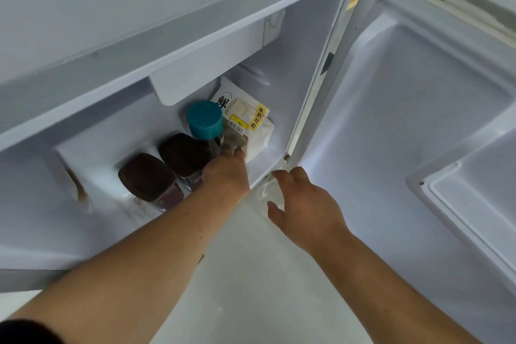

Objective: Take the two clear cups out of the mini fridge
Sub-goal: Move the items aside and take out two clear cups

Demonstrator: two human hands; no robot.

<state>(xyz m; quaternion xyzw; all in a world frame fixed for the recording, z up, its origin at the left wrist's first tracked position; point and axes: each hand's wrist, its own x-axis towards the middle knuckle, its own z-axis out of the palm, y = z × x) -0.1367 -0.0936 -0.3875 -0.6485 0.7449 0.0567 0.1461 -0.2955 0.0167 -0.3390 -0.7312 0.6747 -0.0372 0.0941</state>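
Observation:
The white mini fridge stands open. Inside it, my left hand reaches past the bottles and closes its fingers on a clear cup that stands in front of a bread package. At the fridge's front right corner my right hand grips a second clear cup between thumb and fingers, just outside the lower edge of the opening. Both cups are see-through and faint, and the hands partly hide them.
A dark bottle with a teal cap and two brown-lidded jars stand left of my left hand. A white bread package lies behind the cup. The open door is at the right, with pale floor below.

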